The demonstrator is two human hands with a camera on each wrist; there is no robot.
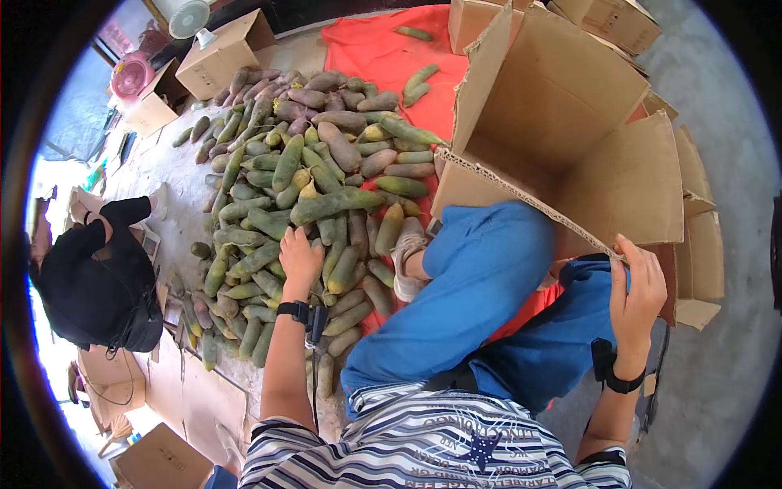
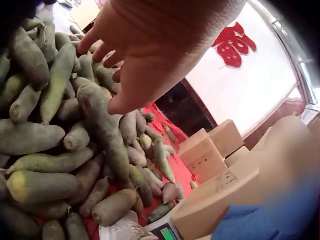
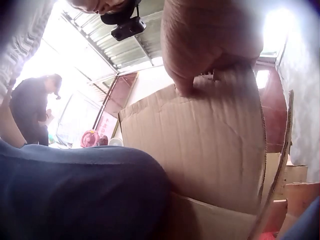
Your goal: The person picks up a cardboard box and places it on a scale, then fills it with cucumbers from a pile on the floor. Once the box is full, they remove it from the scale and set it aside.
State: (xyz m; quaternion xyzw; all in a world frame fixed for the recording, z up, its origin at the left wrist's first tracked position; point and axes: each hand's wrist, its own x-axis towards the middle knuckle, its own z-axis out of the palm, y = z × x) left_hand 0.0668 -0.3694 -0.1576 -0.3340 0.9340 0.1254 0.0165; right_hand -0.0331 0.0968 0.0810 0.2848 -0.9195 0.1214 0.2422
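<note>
At left, the vegetables (image 1: 287,163) are heaped partly on a red sheet (image 1: 366,45), and the left hand (image 1: 301,259) is held over them with its fingers parted, though whether any piece is touched cannot be told; a grasp is probably best taken round the thick middle of one loose vegetable. At right, the flap (image 3: 195,135) of the open box (image 1: 529,102) is pinched between thumb and fingers by the right hand (image 1: 638,289) and is best held steady, without creasing.

The left hand (image 1: 301,262) hides some vegetables (image 1: 338,205). Print on the near right carton (image 2: 210,197) is too blurred to read.
</note>
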